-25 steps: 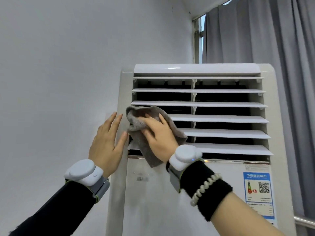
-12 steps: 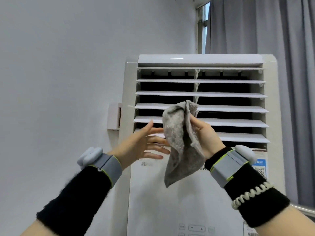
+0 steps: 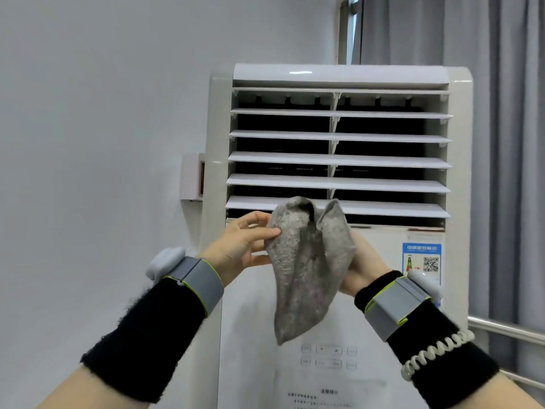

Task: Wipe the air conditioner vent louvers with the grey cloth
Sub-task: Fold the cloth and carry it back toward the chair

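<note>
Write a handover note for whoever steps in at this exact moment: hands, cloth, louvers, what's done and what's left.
Left hand: pinching the grey cloth at its upper left edge.
Right hand: behind the cloth, gripping its right side.
Cloth: held in the air in front of the air conditioner, off the louvers, apparently being refolded.
Done: cannot tell which louvers are wiped.
Left: finish the fold and wipe the louvers.

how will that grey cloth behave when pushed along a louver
Probably floppy: the cloth sags and folds between the left hand and right hand. Likely light, pinched up by fingertips. Its fuzzy weave should grip the louvers rather than slip.
</note>
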`<state>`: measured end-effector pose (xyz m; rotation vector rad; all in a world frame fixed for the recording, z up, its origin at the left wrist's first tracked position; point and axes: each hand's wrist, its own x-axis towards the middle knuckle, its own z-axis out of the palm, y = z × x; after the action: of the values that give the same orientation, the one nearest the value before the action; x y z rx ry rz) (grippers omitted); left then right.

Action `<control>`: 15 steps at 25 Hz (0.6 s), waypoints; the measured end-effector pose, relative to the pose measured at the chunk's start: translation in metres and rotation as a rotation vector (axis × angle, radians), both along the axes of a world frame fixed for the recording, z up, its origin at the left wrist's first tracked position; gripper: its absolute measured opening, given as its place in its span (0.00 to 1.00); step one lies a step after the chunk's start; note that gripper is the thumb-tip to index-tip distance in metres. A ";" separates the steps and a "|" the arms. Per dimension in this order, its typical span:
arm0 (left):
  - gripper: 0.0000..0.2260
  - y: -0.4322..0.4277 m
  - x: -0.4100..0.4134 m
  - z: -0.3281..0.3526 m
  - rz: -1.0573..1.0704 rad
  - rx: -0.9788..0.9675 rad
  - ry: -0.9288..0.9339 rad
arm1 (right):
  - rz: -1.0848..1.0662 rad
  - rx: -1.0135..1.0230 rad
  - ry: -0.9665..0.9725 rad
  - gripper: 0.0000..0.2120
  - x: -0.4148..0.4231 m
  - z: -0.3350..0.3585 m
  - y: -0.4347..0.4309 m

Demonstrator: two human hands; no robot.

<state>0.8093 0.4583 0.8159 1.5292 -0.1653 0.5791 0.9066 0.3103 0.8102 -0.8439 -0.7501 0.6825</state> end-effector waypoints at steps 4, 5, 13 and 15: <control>0.10 0.008 -0.015 -0.014 0.077 -0.057 0.089 | -0.130 -0.131 0.048 0.14 -0.004 -0.041 0.013; 0.09 0.012 -0.018 -0.018 0.099 -0.072 0.107 | -0.104 -0.153 0.099 0.14 -0.005 -0.052 0.012; 0.05 0.060 -0.049 -0.059 0.362 -0.191 0.212 | 0.058 -0.442 0.178 0.07 -0.020 -0.102 0.020; 0.04 0.063 -0.064 -0.066 0.399 -0.219 0.236 | 0.076 -0.490 0.095 0.03 -0.017 -0.114 0.029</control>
<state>0.7453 0.5217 0.7504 1.4090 0.3810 0.6988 0.8891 0.3397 0.6959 -1.2219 -0.5362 0.9888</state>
